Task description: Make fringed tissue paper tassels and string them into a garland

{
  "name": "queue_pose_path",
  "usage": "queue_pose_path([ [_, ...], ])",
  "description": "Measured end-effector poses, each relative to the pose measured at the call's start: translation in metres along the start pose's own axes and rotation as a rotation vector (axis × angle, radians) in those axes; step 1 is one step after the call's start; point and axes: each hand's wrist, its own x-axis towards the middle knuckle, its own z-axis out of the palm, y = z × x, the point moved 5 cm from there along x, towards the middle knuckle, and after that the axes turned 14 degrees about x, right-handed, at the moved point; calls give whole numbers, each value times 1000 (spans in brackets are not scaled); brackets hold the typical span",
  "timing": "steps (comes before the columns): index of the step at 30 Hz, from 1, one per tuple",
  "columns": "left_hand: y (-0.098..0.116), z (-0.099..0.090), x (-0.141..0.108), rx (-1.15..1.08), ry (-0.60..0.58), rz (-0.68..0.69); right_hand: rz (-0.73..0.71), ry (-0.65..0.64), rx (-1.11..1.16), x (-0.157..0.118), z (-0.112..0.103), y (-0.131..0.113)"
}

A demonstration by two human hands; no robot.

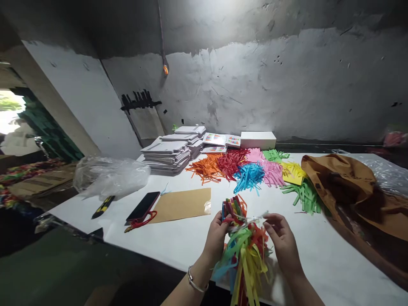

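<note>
A bundle of multicoloured paper tassels [245,255] hangs over the table's front edge, with green, yellow, blue and red-orange strips spread downward. My left hand [218,236] is closed round its folded upper end, at the left. On the right, my right hand [282,238] pinches a thin whitish strand [256,219] that runs across to the bundle; its fingertips are pressed together. The strand's exact path around the bundle is too small to make out.
Piles of cut paper fringe [248,176] lie behind my hands. Stacked white packets [168,153] and a white box [258,139] stand farther back. Left are a brown envelope [181,204], a phone [143,207], a cutter [103,207] and plastic film [111,174]; right, a brown bag [344,174].
</note>
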Motion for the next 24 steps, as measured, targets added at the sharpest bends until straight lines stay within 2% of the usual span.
queue_pose_path([
  [2, 0, -1, 0, 22, 7, 10, -116, 50, -57, -3, -6, -9],
  [4, 1, -1, 0, 48, 14, 19, -221, 18, -97, -7, -5, -19],
  [8, 4, 2, -4, 91, 14, 41, -457, -264, -293, -14, 21, -39],
  [10, 7, 4, -7, 102, 11, 56, -545, -355, -409, -14, 36, -42],
  [13, 13, 8, -11, 130, -28, 105, -582, -399, -475, -11, 50, -40],
  [15, 18, 11, -13, 168, -100, 134, -611, -428, -499, -12, 56, -39],
  [18, 22, 12, -13, 287, -164, 107, -655, -489, -502, -19, 61, -40],
  [21, 24, 8, -8, 363, -92, 69, -695, -559, -468, -31, 63, -40],
  [24, 23, 4, -5, 349, -2, 69, -684, -570, -424, -39, 60, -38],
])
